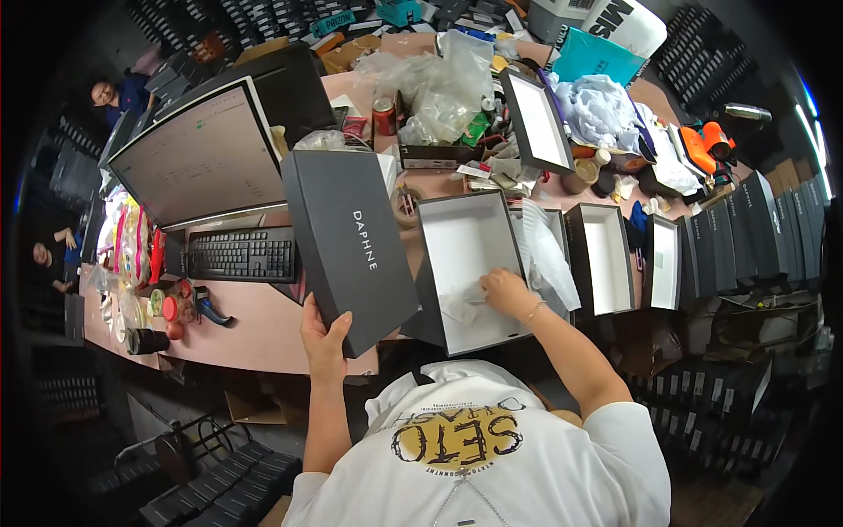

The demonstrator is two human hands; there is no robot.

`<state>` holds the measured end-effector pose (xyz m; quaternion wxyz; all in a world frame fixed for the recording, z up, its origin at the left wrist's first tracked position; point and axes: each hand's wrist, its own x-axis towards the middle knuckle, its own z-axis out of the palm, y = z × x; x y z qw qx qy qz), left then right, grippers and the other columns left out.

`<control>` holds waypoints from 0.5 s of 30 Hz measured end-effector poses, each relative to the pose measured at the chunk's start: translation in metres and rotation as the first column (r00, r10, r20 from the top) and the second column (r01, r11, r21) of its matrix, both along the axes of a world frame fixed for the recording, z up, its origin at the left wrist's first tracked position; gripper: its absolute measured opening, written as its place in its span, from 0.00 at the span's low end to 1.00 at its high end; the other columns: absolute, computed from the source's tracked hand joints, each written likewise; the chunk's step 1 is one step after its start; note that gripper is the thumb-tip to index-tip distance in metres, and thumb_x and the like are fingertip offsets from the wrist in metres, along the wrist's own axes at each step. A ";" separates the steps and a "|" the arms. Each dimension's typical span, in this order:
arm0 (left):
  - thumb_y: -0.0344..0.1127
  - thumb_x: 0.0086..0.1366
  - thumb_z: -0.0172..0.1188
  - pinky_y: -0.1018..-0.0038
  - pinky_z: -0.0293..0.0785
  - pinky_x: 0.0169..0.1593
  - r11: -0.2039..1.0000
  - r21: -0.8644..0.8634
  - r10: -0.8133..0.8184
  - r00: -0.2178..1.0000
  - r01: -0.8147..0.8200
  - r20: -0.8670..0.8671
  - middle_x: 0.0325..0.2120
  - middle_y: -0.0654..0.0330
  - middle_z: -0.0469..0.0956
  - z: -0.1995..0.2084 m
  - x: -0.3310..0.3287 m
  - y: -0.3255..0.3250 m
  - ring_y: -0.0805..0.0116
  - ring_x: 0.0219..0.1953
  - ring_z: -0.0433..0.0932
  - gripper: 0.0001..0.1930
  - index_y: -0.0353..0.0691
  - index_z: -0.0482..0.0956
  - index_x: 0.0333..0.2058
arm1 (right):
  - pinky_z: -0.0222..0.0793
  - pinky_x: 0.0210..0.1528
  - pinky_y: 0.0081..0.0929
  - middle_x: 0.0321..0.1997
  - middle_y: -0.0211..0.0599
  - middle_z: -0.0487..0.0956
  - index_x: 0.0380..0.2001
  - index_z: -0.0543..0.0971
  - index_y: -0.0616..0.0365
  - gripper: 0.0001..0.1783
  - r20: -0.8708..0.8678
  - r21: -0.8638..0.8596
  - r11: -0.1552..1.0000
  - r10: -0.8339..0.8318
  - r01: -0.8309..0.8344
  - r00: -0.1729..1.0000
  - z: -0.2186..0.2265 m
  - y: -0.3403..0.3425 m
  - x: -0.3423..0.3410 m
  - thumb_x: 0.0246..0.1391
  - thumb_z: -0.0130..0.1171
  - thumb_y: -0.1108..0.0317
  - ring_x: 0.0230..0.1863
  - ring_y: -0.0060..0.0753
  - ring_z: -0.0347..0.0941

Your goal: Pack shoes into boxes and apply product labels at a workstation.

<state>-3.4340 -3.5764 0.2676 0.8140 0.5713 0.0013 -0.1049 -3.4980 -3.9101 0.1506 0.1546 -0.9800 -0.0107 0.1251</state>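
My left hand point(323, 335) grips the near end of a dark grey box lid point(347, 244) and holds it tilted above the pink desk point(255, 325). An open shoe box point(465, 237) with a white inside lies just right of the lid. My right hand point(507, 292) reaches into that box and pinches white tissue paper point(546, 255) that spills over its right wall.
A monitor point(200, 156) and a black keyboard point(243, 255) stand at the left. More open boxes point(606, 259) and upright stacked boxes point(755, 228) fill the right. Plastic bags point(439, 83), a red can point(384, 116) and clutter cover the far desk. Two other people sit at the far left.
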 end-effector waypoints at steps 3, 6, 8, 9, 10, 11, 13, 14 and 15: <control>0.22 0.55 0.59 0.75 0.67 0.53 0.999 0.020 0.047 0.999 -0.047 -0.013 0.44 0.57 0.72 -0.006 -0.003 0.021 0.71 0.46 0.72 0.28 0.31 0.62 0.55 | 0.70 0.45 0.43 0.32 0.51 0.76 0.27 0.78 0.61 0.16 0.045 0.185 0.970 -0.167 0.156 0.985 0.027 0.005 0.003 0.38 0.65 0.60 0.38 0.50 0.74; 0.22 0.55 0.58 0.75 0.68 0.52 0.996 0.047 0.073 0.997 -0.072 -0.017 0.43 0.57 0.73 -0.008 -0.002 0.028 0.71 0.45 0.73 0.27 0.32 0.63 0.55 | 0.71 0.44 0.42 0.34 0.51 0.75 0.26 0.78 0.60 0.14 -0.032 0.299 0.943 -0.139 0.143 0.990 0.024 0.018 -0.007 0.41 0.64 0.60 0.38 0.51 0.74; 0.21 0.54 0.58 0.74 0.68 0.52 0.989 0.088 0.119 0.993 -0.119 0.012 0.43 0.57 0.73 -0.006 -0.002 0.027 0.70 0.44 0.73 0.27 0.32 0.64 0.54 | 0.71 0.44 0.40 0.36 0.52 0.75 0.28 0.77 0.61 0.15 -0.020 0.282 0.953 -0.113 0.114 0.993 0.008 0.044 -0.019 0.41 0.65 0.61 0.39 0.51 0.73; 0.21 0.54 0.58 0.74 0.68 0.52 0.986 0.096 0.132 0.991 -0.134 0.024 0.43 0.58 0.73 -0.006 -0.001 0.024 0.70 0.44 0.73 0.27 0.32 0.64 0.54 | 0.71 0.44 0.39 0.36 0.53 0.75 0.29 0.76 0.63 0.16 0.033 0.234 0.963 -0.145 0.133 0.989 0.004 0.062 -0.025 0.41 0.67 0.62 0.39 0.51 0.73; 0.20 0.54 0.58 0.74 0.68 0.52 0.989 0.076 0.130 0.992 -0.129 0.003 0.43 0.58 0.73 -0.006 -0.001 0.022 0.69 0.44 0.73 0.26 0.33 0.65 0.54 | 0.71 0.44 0.40 0.35 0.51 0.76 0.31 0.75 0.62 0.18 0.057 0.175 0.973 -0.161 0.149 0.985 0.001 0.071 -0.025 0.40 0.68 0.62 0.40 0.50 0.73; 0.21 0.54 0.58 0.73 0.68 0.51 0.992 0.060 0.112 0.994 -0.111 -0.004 0.43 0.58 0.73 -0.009 -0.001 0.023 0.69 0.45 0.73 0.26 0.32 0.64 0.54 | 0.71 0.44 0.41 0.35 0.50 0.77 0.32 0.74 0.62 0.20 0.077 0.115 0.980 -0.172 0.162 0.982 -0.002 0.077 -0.023 0.39 0.68 0.62 0.40 0.50 0.74; 0.22 0.55 0.58 0.73 0.69 0.51 0.993 0.044 0.111 0.994 -0.112 0.022 0.42 0.57 0.73 -0.009 0.001 0.015 0.69 0.44 0.73 0.27 0.32 0.64 0.54 | 0.72 0.41 0.42 0.34 0.45 0.78 0.35 0.71 0.59 0.22 -0.126 0.105 0.968 -0.213 0.226 0.969 -0.009 0.084 -0.014 0.38 0.69 0.63 0.41 0.48 0.74; 0.22 0.55 0.58 0.74 0.69 0.51 0.996 0.027 0.089 0.996 -0.089 0.011 0.42 0.57 0.73 -0.008 0.001 0.011 0.69 0.44 0.73 0.26 0.32 0.63 0.54 | 0.72 0.40 0.42 0.34 0.43 0.78 0.36 0.71 0.58 0.22 -0.094 0.085 0.971 -0.215 0.223 0.972 -0.008 0.085 -0.016 0.38 0.68 0.63 0.41 0.47 0.75; 0.22 0.55 0.58 0.74 0.69 0.51 0.997 0.007 0.074 0.997 -0.075 0.002 0.42 0.57 0.73 -0.008 0.002 0.009 0.69 0.44 0.73 0.26 0.31 0.63 0.54 | 0.73 0.39 0.41 0.34 0.41 0.78 0.36 0.70 0.57 0.22 -0.061 0.060 0.976 -0.207 0.211 0.976 -0.008 0.086 -0.017 0.38 0.68 0.64 0.41 0.47 0.75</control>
